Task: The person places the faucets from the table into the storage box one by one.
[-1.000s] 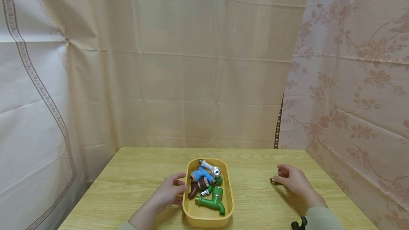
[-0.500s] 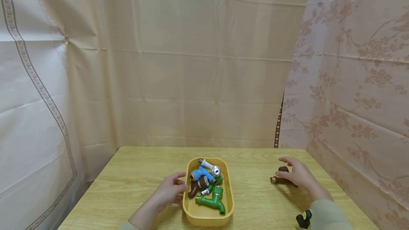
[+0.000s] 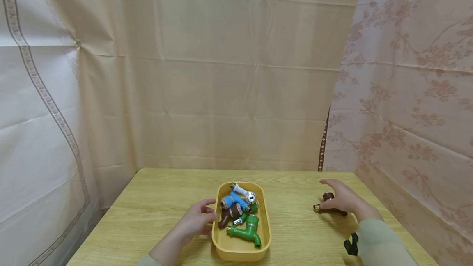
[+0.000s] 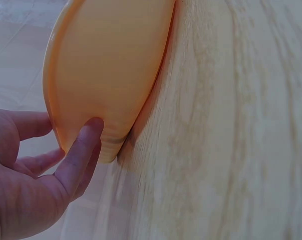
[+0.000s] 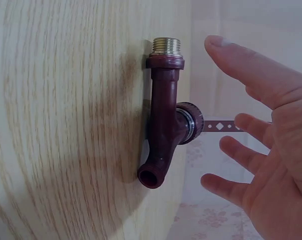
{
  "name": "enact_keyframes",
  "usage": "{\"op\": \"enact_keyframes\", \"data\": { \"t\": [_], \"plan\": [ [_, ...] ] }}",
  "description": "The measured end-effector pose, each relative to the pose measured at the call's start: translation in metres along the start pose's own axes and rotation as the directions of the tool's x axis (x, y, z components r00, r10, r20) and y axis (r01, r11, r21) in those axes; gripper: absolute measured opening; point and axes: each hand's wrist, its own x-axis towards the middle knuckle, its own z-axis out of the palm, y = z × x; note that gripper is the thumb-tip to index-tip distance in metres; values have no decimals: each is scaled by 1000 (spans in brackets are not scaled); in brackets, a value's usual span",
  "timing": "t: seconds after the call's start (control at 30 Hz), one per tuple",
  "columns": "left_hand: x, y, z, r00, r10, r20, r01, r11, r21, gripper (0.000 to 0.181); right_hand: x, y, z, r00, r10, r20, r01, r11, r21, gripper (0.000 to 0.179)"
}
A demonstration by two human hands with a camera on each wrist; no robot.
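Note:
A dark brown tap with a brass threaded end lies on the table to the right. Just over it my right hand hovers, thumb and fingers spread; in the right wrist view a gap shows between hand and tap. My left hand rests against the left side of a yellow plastic basin, its fingertips touching the outer wall. Inside the basin are a white tap, a blue tap, a second brown tap and a green tap. Another green tap lies partly hidden beneath them.
The light wood table reaches back to a beige curtain. A floral curtain hangs along the right side and a pale one along the left. A black wrist strap piece shows by the right sleeve.
My right hand has let go of the brown tap and drawn back with its fingers spreading, uncovering the tap on the table. The left hand and the basin have stayed in place.

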Motion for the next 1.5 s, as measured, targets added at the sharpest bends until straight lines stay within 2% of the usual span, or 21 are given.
{"op": "enact_keyframes", "data": {
  "t": [0.17, 0.5, 0.93, 1.2, 1.5],
  "plan": [
    [0, 0, 1, 1000, -2, 2, 2, 1000, 1, 59, 1, -1, 1, 998, 31, 52, -33, 999, 42, 91],
    [0, 1, 1, 1000, 3, 1, -3, 1000, 4, 60, 1, 8, 10, 996, 11, 84, -12, 1000, 5, 91],
    [-2, 2, 1, 1000, 8, 3, -8, 1000, 2, 60, 4, 13, 18, 984, 80, 158, -89, 995, 51, 85],
    [-2, 2, 1, 1000, 10, 0, -10, 1000, 4, 59, 4, 16, 22, 985, 109, 135, -110, 994, 2, 81],
    [-1, 2, 0, 1000, -1, -7, 1, 1000, 7, 60, 5, 20, 24, 988, 97, 117, -93, 995, -35, 74]
  ]
}}
